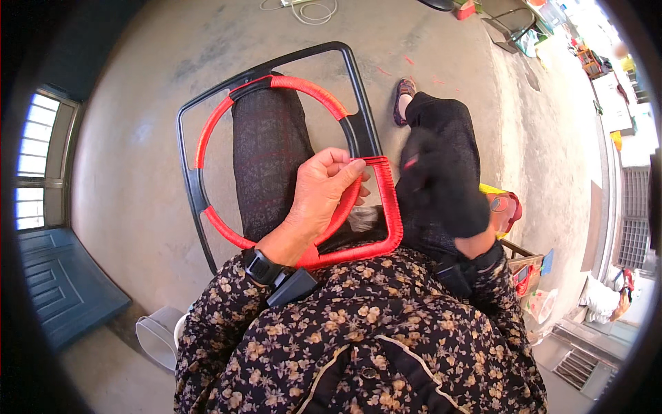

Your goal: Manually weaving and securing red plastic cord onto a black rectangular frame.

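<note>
Beginning from the left, a pale bucket [158, 338] is standing on the floor, just beside my left sleeve [214, 317]. My left forearm is coming up from the near edge of my lap and bending inward, and a dark watch [261, 267] is sitting on its wrist. The frame [394, 207], black and squarish with a ring inside it, is lying across my lap, mostly over the left thigh [272, 152]. Its far edge is reaching about my left knee, while its near right corner is resting close to my belly. Red strip is covering this corner and most parts of the ring; the far and left edges are showing bare black.

My left hand [321, 186] is crossing over the ring, the back of it turning upward. Its thumb and forefinger are pinching the right edge of the frame, exactly where the red covering is beginning, and the other fingers are curling below.

Farther right, my right hand [452, 186] is appearing as a dark blur above the right thigh, apart from the frame. Its wrist is bending inward, but I cannot tell whether those fingers are gripping something.
</note>
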Motion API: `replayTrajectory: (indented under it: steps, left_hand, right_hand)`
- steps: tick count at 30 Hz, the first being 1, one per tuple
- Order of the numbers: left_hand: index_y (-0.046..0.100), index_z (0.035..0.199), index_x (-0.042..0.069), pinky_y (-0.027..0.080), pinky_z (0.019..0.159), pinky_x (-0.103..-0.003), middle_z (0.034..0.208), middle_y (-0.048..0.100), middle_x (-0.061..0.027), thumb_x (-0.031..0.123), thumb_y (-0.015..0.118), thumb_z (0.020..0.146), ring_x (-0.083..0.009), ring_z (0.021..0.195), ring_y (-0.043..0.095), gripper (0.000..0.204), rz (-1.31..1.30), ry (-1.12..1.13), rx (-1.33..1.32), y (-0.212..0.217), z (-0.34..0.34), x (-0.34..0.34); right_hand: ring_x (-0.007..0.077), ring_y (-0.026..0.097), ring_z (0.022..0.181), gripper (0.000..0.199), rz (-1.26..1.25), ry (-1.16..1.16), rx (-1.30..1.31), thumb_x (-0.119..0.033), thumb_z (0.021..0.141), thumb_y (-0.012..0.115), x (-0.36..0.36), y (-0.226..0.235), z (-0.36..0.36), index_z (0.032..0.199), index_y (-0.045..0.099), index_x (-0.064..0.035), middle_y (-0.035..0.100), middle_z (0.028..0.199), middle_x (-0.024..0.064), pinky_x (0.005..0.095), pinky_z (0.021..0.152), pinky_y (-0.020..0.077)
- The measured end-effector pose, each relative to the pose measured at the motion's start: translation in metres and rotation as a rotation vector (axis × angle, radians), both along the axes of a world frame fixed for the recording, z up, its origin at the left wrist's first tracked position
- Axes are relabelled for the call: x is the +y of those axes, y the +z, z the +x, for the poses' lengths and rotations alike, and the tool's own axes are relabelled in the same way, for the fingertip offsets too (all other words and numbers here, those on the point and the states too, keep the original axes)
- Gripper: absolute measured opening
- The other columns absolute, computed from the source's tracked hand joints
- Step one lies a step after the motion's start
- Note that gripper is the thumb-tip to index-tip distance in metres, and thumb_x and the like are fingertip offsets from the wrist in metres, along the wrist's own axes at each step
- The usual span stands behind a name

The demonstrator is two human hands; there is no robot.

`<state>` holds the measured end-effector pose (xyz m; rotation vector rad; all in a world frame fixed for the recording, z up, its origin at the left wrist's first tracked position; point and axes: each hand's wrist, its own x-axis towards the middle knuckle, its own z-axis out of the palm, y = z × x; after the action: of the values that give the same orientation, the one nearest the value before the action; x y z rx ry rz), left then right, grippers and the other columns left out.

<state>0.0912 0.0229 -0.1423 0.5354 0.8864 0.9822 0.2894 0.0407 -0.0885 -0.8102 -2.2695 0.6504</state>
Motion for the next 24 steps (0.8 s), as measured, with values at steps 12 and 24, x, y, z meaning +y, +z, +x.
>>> replayTrajectory:
  steps: [12,24]
  left_hand:
    - [0.056,0.086,0.009,0.051,0.053,-0.027,0.078,0.065,-0.0085,0.019,0.058,0.092,-0.0164,0.063,0.063,0.012,-0.082,-0.082,-0.068,0.009,-0.01,-0.001]
    - [0.057,0.087,0.008,0.054,0.059,-0.028,0.078,0.065,-0.0075,0.023,0.059,0.092,-0.0165,0.065,0.065,0.016,-0.029,-0.176,-0.083,0.001,-0.023,0.01]
  right_hand:
    - [0.0107,0.058,0.071,0.016,-0.24,-0.111,-0.036,-0.014,0.089,0.057,0.02,-0.015,-0.004,0.096,0.063,-0.0002,0.063,0.086,0.0037,0.0256,0.065,0.047]
    - [0.0086,0.056,0.064,0.022,-0.927,-0.367,0.001,-0.02,0.085,0.063,0.011,-0.004,-0.012,0.085,0.064,0.0021,0.062,0.07,0.0021,0.0251,0.06,0.0469]
